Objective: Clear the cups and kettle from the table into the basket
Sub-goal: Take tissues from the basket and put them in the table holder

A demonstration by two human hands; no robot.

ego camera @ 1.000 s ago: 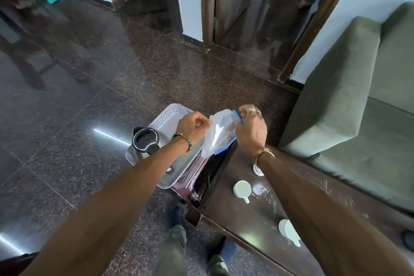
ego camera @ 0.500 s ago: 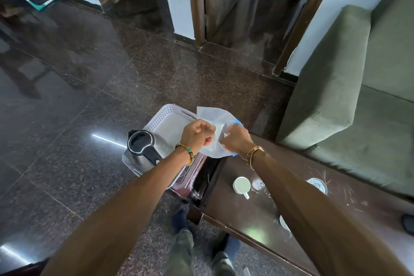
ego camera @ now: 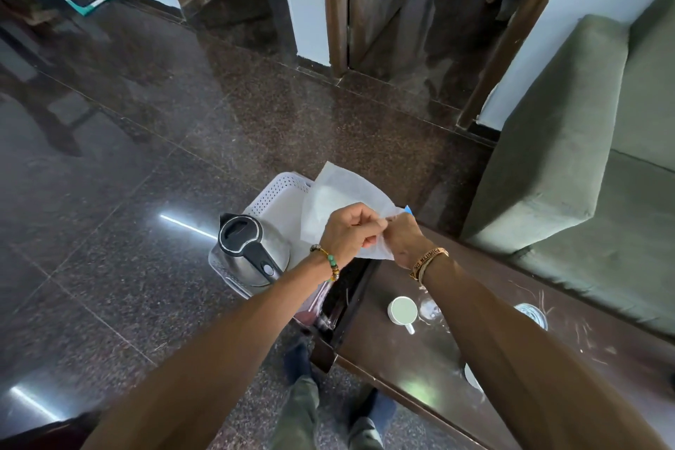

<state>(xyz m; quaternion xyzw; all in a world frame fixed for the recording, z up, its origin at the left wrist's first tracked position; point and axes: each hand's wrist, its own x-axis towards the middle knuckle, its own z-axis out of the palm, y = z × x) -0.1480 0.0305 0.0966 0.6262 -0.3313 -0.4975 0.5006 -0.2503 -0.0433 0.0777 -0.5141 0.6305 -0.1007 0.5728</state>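
Both hands, the left hand (ego camera: 347, 230) and the right hand (ego camera: 403, 241), pinch a white tissue (ego camera: 336, 201) above the basket (ego camera: 281, 190). The kettle (ego camera: 252, 252) stands in the basket, left of the hands; a white cup (ego camera: 401, 310) stands on the table (ego camera: 420, 358) below the right wrist.

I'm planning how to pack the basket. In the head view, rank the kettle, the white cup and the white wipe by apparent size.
1. white wipe, partly hidden by both hands
2. kettle, close behind, so this order is unsure
3. white cup, clearly smallest
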